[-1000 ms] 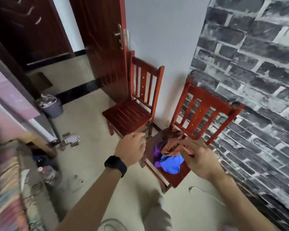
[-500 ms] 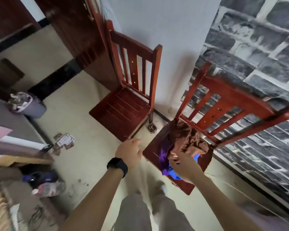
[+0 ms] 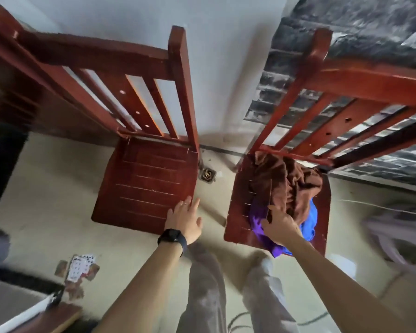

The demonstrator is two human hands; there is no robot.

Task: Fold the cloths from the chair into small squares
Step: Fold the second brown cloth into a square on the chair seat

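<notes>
Two red wooden chairs stand side by side against the wall. The right chair [image 3: 235, 212] carries a heap of cloths: a crumpled brown cloth [image 3: 286, 181] on top, a purple cloth [image 3: 257, 222] and a blue cloth [image 3: 310, 224] under it. My right hand [image 3: 280, 225] lies on the front of the heap, its fingers curled into the edge of the brown cloth. My left hand [image 3: 184, 221], with a black watch on the wrist, hovers open at the front right corner of the bare left chair [image 3: 144, 186].
Loose playing cards [image 3: 78, 267] lie on the beige floor at lower left. A floor drain [image 3: 207, 175] sits between the chairs. A grey brick-pattern wall [image 3: 370, 20] rises behind the right chair. My legs and shoes [image 3: 228, 284] are below, and a thin cable [image 3: 310, 318] runs across the floor.
I have stepped closer and the view now looks down onto both chair seats. My right hand stays on the cloth heap; my left hand has moved toward the left chair's front corner.
</notes>
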